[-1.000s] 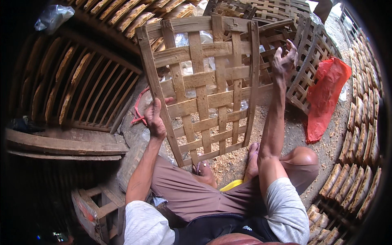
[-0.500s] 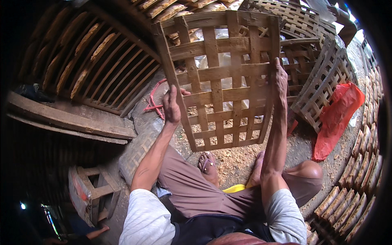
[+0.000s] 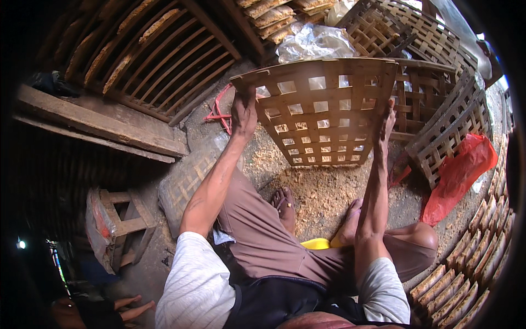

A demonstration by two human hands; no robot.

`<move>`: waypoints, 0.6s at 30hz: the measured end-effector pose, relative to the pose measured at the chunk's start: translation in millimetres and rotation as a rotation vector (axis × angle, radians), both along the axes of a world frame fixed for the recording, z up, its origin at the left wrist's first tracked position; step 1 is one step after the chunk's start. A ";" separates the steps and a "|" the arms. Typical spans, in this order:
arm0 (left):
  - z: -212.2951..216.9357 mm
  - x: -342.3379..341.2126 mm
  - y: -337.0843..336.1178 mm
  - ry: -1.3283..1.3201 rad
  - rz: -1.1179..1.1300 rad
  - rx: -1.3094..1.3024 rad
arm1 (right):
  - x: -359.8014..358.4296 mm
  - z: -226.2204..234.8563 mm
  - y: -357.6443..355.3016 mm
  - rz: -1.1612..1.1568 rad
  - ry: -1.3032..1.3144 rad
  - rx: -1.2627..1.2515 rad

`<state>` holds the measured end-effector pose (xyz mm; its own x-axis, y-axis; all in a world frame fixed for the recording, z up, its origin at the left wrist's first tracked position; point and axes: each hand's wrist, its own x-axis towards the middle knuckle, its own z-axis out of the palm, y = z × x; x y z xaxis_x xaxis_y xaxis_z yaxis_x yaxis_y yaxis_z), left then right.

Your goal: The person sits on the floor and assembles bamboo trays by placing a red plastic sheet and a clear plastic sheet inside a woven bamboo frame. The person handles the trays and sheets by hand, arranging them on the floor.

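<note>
Tilted flatter now: woven bamboo-strip panel point(image 3: 320, 112), left hand point(image 3: 244, 112), right hand point(image 3: 387, 118) both grasping edges

Packaging I can see: two plastic bags.
Clear bag point(image 3: 316, 43), crumpled, top centre behind the woven panel; red bag point(image 3: 457, 175), limp, on the ground at right.

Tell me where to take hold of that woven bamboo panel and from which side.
Grip the woven bamboo panel at its two side edges, one hand coming in from each side. It is wide, flat and tilted up off the ground, so a single grip would probably let it swing. The left hand already clasps the left edge and the right hand the right edge; the open gaps give fingers purchase.
</note>
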<state>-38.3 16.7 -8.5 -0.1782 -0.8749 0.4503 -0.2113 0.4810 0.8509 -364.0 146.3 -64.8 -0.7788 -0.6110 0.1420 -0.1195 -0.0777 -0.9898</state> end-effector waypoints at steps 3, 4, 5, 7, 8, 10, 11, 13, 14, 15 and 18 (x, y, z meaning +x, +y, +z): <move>2.2 -3.4 2.8 -0.160 0.054 0.029 | 7.8 12.3 -12.7 -0.315 0.378 -0.050; 3.6 7.2 4.0 -0.232 0.095 0.075 | 20.1 16.0 -22.7 -0.418 0.533 -0.095; 1.0 12.8 9.4 -0.146 0.104 -0.013 | 38.1 17.6 -31.0 -0.474 0.610 -0.140; 5.1 -1.6 12.8 -0.130 0.060 -0.018 | 53.6 57.7 -24.4 -0.351 0.679 -0.253; 6.4 -4.8 12.4 -0.136 0.045 -0.026 | 67.2 64.8 -25.8 -0.164 0.614 -0.320; 8.0 -9.6 12.5 -0.191 0.025 -0.054 | 96.5 76.4 -33.5 0.171 0.444 -0.427; 10.2 -8.5 16.1 -0.225 0.026 -0.070 | 114.8 77.7 -36.7 0.244 0.394 -0.394; 18.7 -15.2 23.5 -0.236 0.003 -0.120 | 134.2 75.8 -41.8 0.261 0.454 -0.369; 22.6 -20.5 28.6 -0.218 -0.011 -0.150 | 138.3 72.2 -45.8 0.211 0.556 -0.375; 25.6 -20.4 33.8 -0.207 -0.019 -0.179 | 142.3 71.7 -49.9 0.180 0.563 -0.421; 31.3 -14.7 45.9 -0.237 0.020 -0.116 | 149.7 70.2 -56.7 0.165 0.476 -0.458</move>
